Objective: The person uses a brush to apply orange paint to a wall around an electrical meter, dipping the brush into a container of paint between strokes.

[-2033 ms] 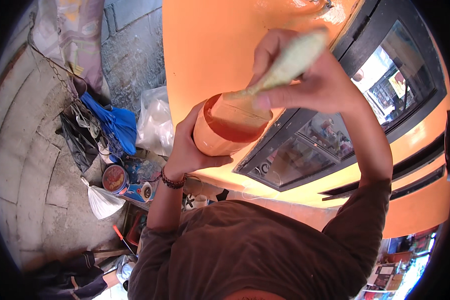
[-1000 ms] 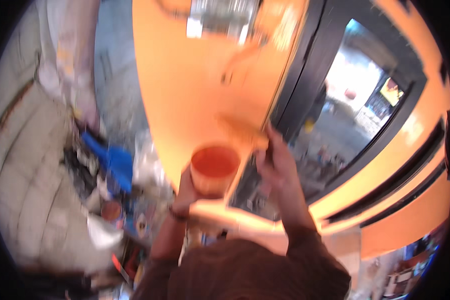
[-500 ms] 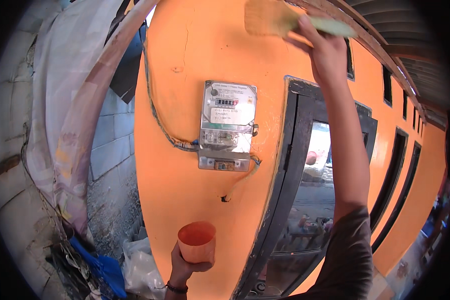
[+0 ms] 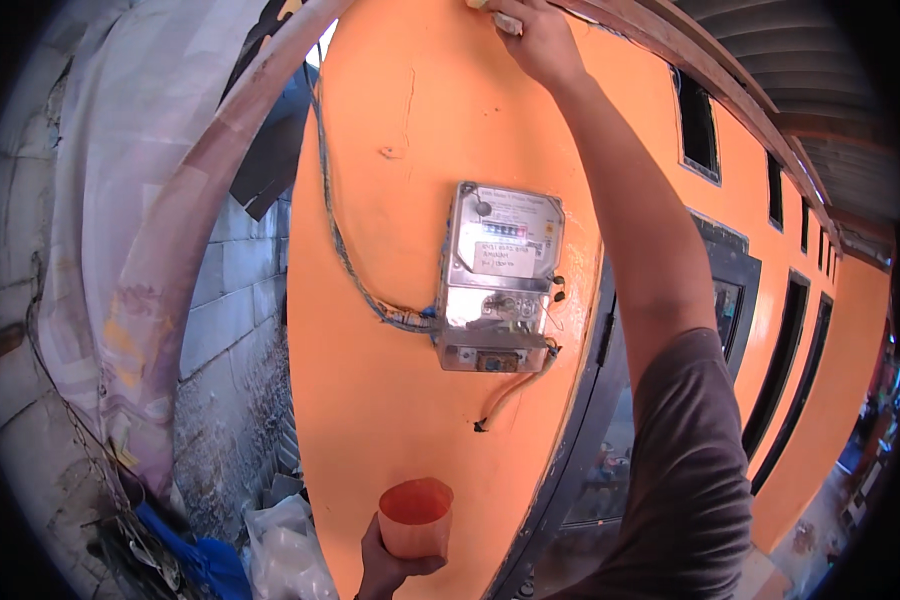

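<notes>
My right hand (image 4: pixel 547 45) is raised to the top edge of the view, near the upper part of the orange wall (image 4: pixel 370 130). It grips a paintbrush (image 4: pixel 507 22); only the pale handle end shows, and the bristles are out of view. Low in the middle, my left hand (image 4: pixel 392 566) is wrapped round an orange cup (image 4: pixel 416 535), held upright in front of the wall. The cup's inside looks orange; how full it is I cannot tell.
An electricity meter (image 4: pixel 502 265) is fixed to the wall, with a cable (image 4: pixel 335 235) running up its left side and a loose cable end below. To the right stands a dark door frame (image 4: pixel 570 470). A pale cloth (image 4: pixel 150 200) and a clear plastic bag (image 4: pixel 285 550) are at left.
My right hand has moved left and up with the paintbrush, whose bristles have left the view. The view has shifted, so the meter and wall appear further right. My left hand still holds the cup.
</notes>
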Motion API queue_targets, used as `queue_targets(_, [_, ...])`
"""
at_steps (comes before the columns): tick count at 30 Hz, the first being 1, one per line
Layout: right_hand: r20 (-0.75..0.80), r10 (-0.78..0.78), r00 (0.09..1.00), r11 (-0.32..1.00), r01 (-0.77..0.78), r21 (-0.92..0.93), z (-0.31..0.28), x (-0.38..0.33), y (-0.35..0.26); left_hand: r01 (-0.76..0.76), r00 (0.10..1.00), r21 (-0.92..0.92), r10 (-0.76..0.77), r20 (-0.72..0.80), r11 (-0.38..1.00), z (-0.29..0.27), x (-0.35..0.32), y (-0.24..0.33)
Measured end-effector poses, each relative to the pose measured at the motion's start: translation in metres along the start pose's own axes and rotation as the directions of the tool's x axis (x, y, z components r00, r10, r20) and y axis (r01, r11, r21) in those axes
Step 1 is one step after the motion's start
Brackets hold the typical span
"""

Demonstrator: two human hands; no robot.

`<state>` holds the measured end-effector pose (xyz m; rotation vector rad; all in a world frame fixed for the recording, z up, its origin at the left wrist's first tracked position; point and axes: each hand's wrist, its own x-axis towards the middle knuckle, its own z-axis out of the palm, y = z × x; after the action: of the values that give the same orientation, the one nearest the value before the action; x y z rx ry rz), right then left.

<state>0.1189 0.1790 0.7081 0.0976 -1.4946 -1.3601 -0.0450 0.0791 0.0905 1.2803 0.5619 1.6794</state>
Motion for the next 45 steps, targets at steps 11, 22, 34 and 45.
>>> queue_targets(11, [-0.013,0.049,0.999,0.999,-0.049,0.022,0.03,0.001,0.018,0.039,0.999,-0.025,-0.04,-0.026,0.999,-0.014,-0.003,0.0])
queue_targets(22, [0.149,0.066,0.987,0.998,-0.067,0.004,0.018,0.026,0.041,0.075,0.997,0.034,-0.076,0.03,0.997,-0.004,-0.003,0.009])
queue_targets(34, [0.224,0.074,0.972,0.997,-0.079,0.013,-0.066,-0.019,-0.039,0.09,0.995,-0.028,-0.089,0.052,0.996,-0.003,-0.008,-0.003])
queue_targets(45, [0.096,0.02,0.995,0.997,-0.013,-0.075,0.018,0.034,0.029,0.066,0.998,0.038,-0.066,0.013,0.997,-0.001,0.008,0.008])
